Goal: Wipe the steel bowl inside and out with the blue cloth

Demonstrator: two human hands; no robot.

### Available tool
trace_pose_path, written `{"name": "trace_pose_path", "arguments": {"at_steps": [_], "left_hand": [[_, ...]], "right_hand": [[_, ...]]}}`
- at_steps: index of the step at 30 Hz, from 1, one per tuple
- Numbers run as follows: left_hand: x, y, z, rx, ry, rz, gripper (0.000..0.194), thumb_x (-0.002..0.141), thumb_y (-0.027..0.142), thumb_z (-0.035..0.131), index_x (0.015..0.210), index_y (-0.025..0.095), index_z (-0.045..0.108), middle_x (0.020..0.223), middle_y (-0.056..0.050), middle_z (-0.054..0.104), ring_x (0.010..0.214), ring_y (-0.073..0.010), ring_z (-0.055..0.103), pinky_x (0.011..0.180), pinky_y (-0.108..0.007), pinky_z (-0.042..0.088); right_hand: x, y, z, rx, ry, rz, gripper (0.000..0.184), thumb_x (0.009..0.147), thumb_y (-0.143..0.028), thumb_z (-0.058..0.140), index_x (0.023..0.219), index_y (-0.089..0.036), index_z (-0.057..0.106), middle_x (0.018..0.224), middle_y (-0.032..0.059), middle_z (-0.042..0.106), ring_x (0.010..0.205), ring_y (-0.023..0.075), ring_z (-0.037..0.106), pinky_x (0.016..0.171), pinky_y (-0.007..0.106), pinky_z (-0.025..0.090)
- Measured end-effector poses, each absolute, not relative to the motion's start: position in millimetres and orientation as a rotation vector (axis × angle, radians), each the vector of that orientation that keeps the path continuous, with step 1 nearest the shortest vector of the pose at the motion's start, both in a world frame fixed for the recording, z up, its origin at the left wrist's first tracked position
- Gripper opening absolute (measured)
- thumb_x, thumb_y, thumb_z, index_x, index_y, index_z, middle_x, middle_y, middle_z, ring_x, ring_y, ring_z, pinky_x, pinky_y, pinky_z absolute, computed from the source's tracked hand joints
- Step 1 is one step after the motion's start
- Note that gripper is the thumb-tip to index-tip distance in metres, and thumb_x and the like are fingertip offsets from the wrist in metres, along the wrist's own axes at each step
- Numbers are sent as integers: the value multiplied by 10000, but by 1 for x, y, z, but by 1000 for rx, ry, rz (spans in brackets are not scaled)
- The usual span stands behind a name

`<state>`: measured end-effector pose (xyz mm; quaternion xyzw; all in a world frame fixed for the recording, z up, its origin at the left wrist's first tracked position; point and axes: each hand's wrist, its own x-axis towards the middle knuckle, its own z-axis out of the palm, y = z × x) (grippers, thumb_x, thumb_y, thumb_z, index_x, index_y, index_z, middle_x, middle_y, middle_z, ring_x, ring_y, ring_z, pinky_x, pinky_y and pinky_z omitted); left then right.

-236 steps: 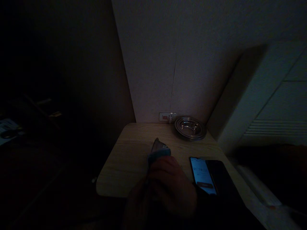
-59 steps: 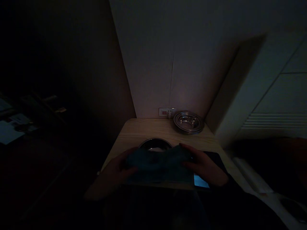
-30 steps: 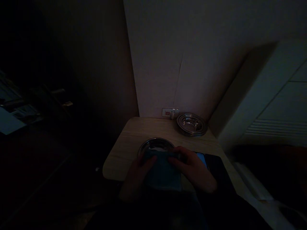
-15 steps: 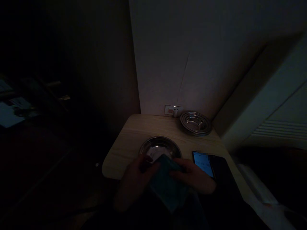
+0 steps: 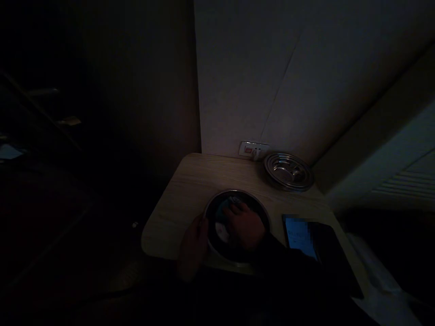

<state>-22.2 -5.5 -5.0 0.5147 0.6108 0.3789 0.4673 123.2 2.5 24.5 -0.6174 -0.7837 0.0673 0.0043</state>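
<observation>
A round metal bowl (image 5: 264, 208) stands near the front of the small wooden table, in dim light. My left hand (image 5: 193, 248) grips the bowl's left rim, with the thumb at the edge. Inside the bowl, my right hand (image 5: 247, 226) presses a teal cloth (image 5: 222, 209) against the inner surface, its fingers bent over the cloth. A pale patch (image 5: 222, 232) shows in the bowl below the cloth; whether it is a label or a reflection I cannot tell. My right forearm covers the bowl's lower right side.
Several nested metal bowls (image 5: 288, 174) stand at the table's back right corner. A lit phone (image 5: 299, 235) lies on a dark flat object (image 5: 335, 253) to the right. A wall socket (image 5: 253, 149) with a plug is behind the table (image 5: 176, 203).
The cloth, held in both hands in front of the bowl before, is now inside it under my right hand. My left hand has let go of the cloth and taken the rim. The view has shifted slightly.
</observation>
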Motion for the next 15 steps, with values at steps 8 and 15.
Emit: {"name": "trace_pose_path", "arguments": {"at_steps": [8, 15], "left_hand": [[-18, -3, -15, 1251, 1627, 1002, 400, 834, 386, 414, 1040, 134, 647, 1108, -123, 657, 1045, -260, 587, 922, -347, 413], [-20, -3, -14, 1238, 1562, 1013, 409, 844, 355, 401, 1090, 117, 625, 1155, -118, 639, 1074, -235, 570, 943, -325, 400]], "right_hand": [[128, -16, 29, -1416, -2754, 628, 251, 815, -176, 490, 1010, -223, 641, 1075, 14, 646, 1005, 210, 516, 806, 311, 454], [127, 13, 17, -1649, -2573, 405, 364, 830, -145, 451, 1176, -183, 556, 1257, 87, 551, 1103, 255, 466, 866, 406, 413]]}}
